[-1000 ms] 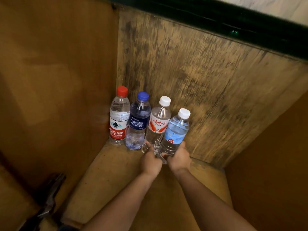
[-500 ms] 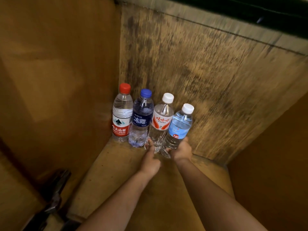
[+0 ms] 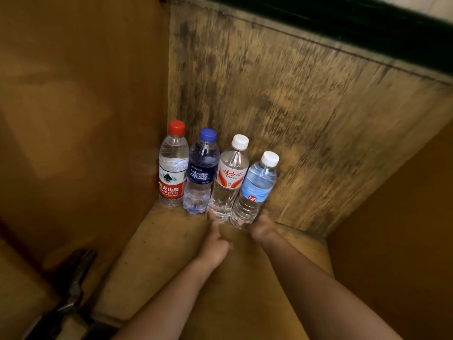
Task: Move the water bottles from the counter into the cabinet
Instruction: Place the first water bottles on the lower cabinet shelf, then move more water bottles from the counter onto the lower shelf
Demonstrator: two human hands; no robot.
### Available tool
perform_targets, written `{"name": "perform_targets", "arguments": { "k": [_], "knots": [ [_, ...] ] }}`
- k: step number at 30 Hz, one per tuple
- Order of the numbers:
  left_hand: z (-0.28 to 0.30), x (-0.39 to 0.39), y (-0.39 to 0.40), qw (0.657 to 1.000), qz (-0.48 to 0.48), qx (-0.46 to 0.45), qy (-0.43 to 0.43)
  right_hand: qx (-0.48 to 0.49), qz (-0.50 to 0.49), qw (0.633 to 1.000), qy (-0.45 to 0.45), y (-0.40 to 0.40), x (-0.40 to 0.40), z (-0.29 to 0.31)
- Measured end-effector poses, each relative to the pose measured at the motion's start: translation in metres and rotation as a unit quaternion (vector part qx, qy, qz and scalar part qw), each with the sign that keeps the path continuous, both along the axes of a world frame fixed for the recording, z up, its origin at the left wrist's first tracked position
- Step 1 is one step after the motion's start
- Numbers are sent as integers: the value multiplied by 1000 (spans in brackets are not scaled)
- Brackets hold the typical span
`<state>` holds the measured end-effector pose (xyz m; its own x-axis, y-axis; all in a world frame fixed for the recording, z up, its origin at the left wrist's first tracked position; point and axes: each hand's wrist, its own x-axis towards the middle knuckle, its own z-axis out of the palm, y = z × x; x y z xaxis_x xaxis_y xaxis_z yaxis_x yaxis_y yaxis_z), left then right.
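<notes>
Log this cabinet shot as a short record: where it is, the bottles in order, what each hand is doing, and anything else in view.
place: wooden cabinet interior
bottles, left to right: red-cap bottle; blue-cap bottle; orange-label bottle; NB bottle
arrangement: upright row at the back wall
left hand: finger extended, touching the orange-label bottle's base
right hand: at the NB bottle's base; grip unclear
other: dark metal object, lower left

A dark metal hinge (image 3: 71, 288) is seen at the lower left, fixed along the front edge, its finer detail lost in shadow. Up at the top right, a dark green band (image 3: 355, 28) is stretched across the frame, and a pale marbled surface (image 3: 426, 6) is glimpsed just above it.
</notes>
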<state>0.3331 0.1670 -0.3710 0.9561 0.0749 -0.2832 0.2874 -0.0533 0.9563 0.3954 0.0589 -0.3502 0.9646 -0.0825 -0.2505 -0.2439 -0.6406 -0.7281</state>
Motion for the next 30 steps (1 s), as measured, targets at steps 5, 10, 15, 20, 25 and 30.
{"name": "perform_targets", "arguments": {
  "k": [5, 10, 15, 20, 25, 30],
  "knots": [
    [5, -29, -10, 998, -30, 63, -1, 195, -50, 979, -8, -25, -55, -16],
    [28, -80, -24, 998, -60, -10, -33, 204, -73, 976, -16, -54, -141, -8],
    [47, -139, -59, 994, -98, 9, -47, 178, -55, 981, -49, -87, -220, 23],
    [62, -194, -101, 990, -132, 30, -34, 151, -69, 982, -86, -136, -299, 36],
    [69, -238, -152, 987, -155, 17, -26, 173, -94, 978, -70, -196, -375, 42],
    [57, -267, -209, 980, -196, 21, -20, 164, -190, 966, -63, -264, -433, 45]
  ]
}}
